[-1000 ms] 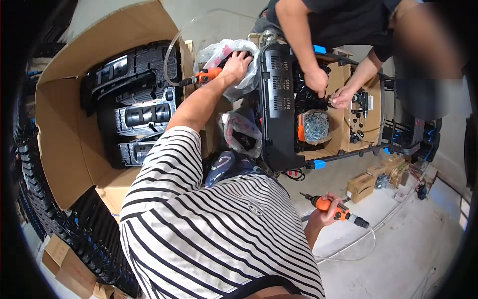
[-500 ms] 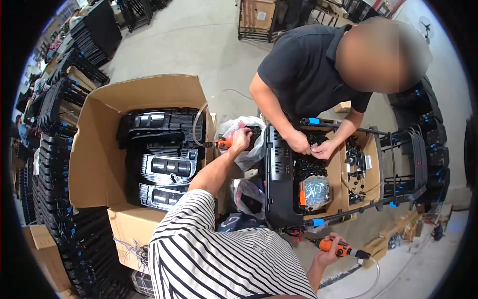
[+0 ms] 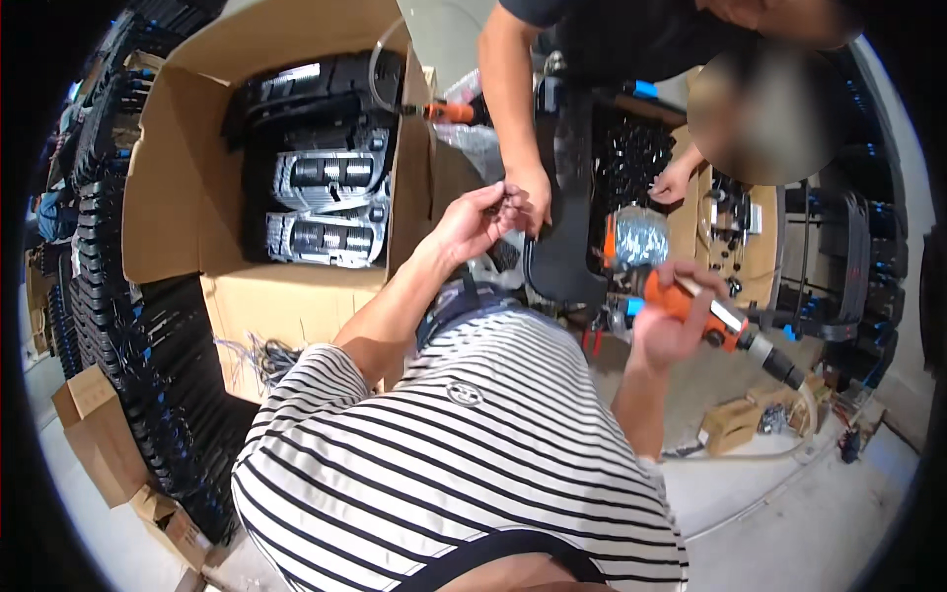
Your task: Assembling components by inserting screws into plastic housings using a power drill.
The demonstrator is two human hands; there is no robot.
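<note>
My left hand [image 3: 478, 225] is turned palm up with its fingers curled together. Something small and dark seems to sit at the fingertips, too small to make out. Close beside it, a co-worker's hand [image 3: 529, 193] reaches down to the edge of a black vented panel [image 3: 567, 264]. My right hand [image 3: 676, 331] grips an orange air screwdriver [image 3: 725, 321] with a dark nose and a clear hose, tilted down to the right. A second orange air screwdriver [image 3: 452, 112] lies by a white plastic bag [image 3: 472, 143], apart from my hands.
An open cardboard box [image 3: 163, 187] at left holds black and silver moulded housings [image 3: 330, 170]. Right of the panel, a carton holds many small black parts [image 3: 631, 158] and a clear bag of hardware [image 3: 639, 240]. The co-worker leans over from the far side. Stacked black frames [image 3: 104, 296] line the left.
My left hand has left the second screwdriver and bag, coming nearer beside the co-worker's hand. My right hand has raised its screwdriver upward. The co-worker's hands have separated. The view has tilted downward.
</note>
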